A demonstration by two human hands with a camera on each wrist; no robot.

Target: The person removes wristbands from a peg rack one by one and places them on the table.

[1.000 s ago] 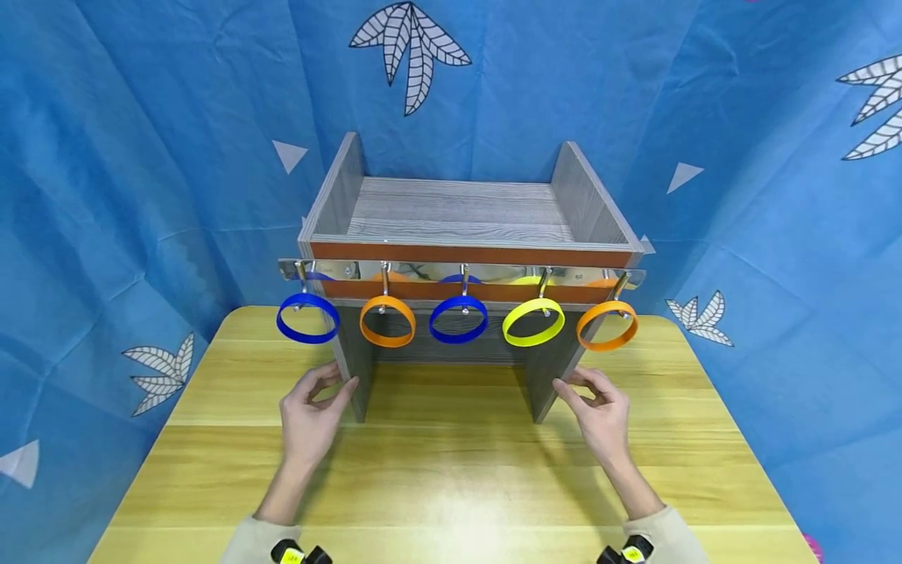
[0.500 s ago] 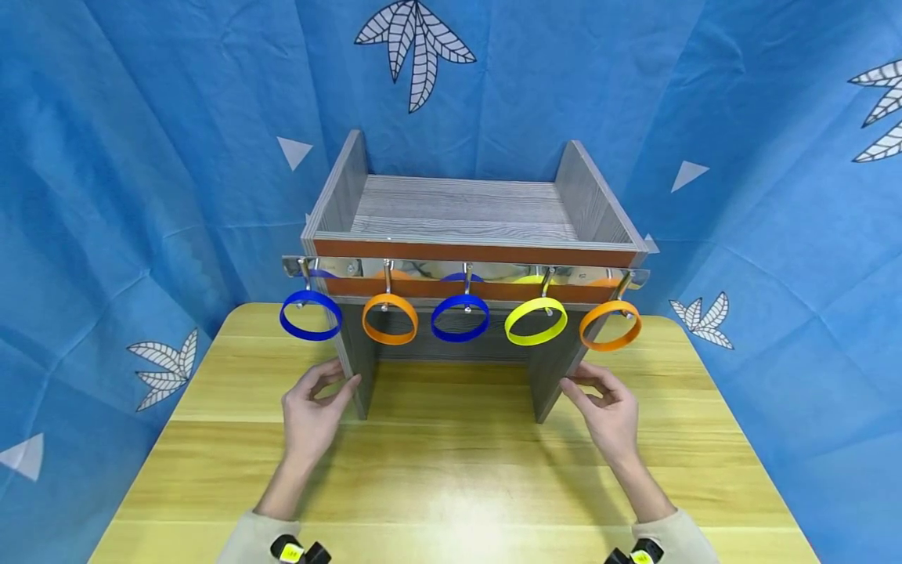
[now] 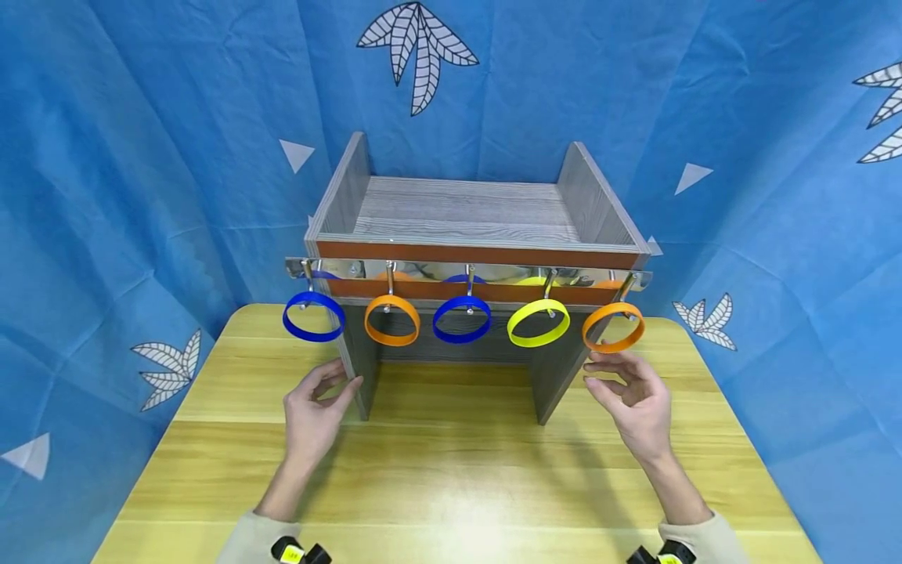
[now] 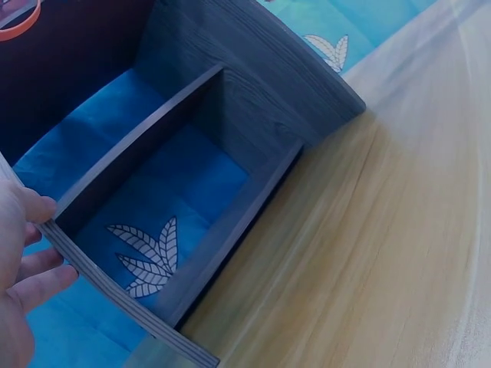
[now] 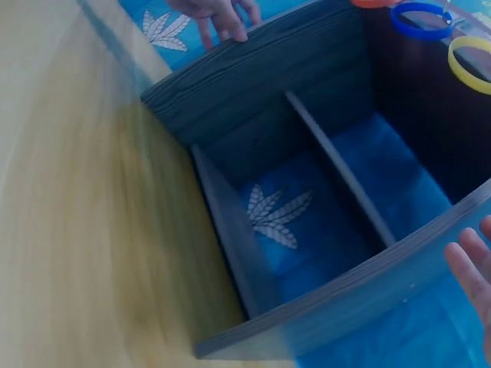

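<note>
A grey wood-grain shelf unit [image 3: 465,207] stands on the table, with a shiny metal hook rail [image 3: 430,271] across its front. From the rail's hooks hang a blue ring [image 3: 313,337], an orange ring [image 3: 391,340], another blue ring [image 3: 461,338], a yellow ring [image 3: 539,341] and another orange ring [image 3: 613,347]. My left hand [image 3: 317,411] pinches the front edge of the left side panel, thumb inside; the left wrist view shows these fingers [image 4: 46,287] at the edge. My right hand [image 3: 640,403] is just right of the right panel, apart from it, fingers loosely bent and holding nothing.
The unit rests on a light wooden table [image 3: 451,462] with rounded back corners. A blue cloth [image 3: 211,157] with white leaf prints hangs behind and at both sides. Inside the unit, a thin crossbar [image 5: 337,165] runs between the panels.
My right hand has let go of the right panel and moved right, its fingers spreading apart. My left hand keeps its grip on the left panel. The shelf unit and rings look unmoved.
</note>
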